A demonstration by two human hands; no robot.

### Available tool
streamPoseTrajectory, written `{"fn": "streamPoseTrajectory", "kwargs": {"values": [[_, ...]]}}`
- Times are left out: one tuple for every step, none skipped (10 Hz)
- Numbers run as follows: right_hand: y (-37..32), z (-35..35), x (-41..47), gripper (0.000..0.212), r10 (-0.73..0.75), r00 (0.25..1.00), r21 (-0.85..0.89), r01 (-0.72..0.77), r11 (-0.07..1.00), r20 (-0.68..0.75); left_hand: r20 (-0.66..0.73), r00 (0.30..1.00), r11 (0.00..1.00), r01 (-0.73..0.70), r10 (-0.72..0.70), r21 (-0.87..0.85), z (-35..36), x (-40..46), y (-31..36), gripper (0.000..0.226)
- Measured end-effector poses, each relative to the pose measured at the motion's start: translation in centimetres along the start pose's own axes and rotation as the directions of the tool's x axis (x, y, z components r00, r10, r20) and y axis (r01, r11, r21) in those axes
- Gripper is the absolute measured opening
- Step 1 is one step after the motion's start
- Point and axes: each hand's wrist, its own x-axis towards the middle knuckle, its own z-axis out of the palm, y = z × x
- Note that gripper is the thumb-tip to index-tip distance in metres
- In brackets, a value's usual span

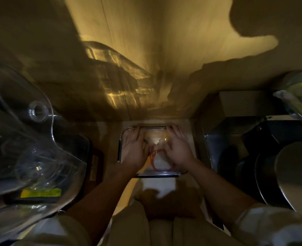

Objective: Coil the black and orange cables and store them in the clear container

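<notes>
Storage step, seen from above in dim yellow light. Both hands lie over the clear container (149,173), which sits on a pale counter (157,185) directly in front of the person. The left hand (135,150) is spread flat over the container's left half, fingers reaching toward its far rim. The right hand (177,150) is spread flat over the right half in the same way. Neither hand visibly pinches anything; whether they press on a lid or on the open top cannot be told.

Between the two hands, inside the container, loops of the orange cable (152,161) show through the clear wall. The black cable cannot be made out with confidence; a thin dark strand (184,172) at the container's near right corner may belong to it.

Judged from this layout, coiling appears finished and the work is at closing or settling the container. The next move probably calls for even downward pressure at both sides and a check that no strand is trapped at the rim.

Left of the container stand transparent plastic pieces (33,139) and a dark item with a yellow label (41,192). Right of the container is a metal sink (235,144) holding dark pans (265,178). Beyond the container rises a pale wood-grain wall (146,59) crossed by shadows.
</notes>
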Motion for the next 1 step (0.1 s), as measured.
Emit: {"fn": "streamPoseTrajectory", "kwargs": {"values": [[0.13, -0.26, -2.32, 0.064, 0.023, 1.000, -0.036, -0.024, 0.999, -0.018, -0.034, 0.999, 1.000, 0.004, -0.004, 0.002, -0.30, -2.28, 0.04, 0.046]]}}
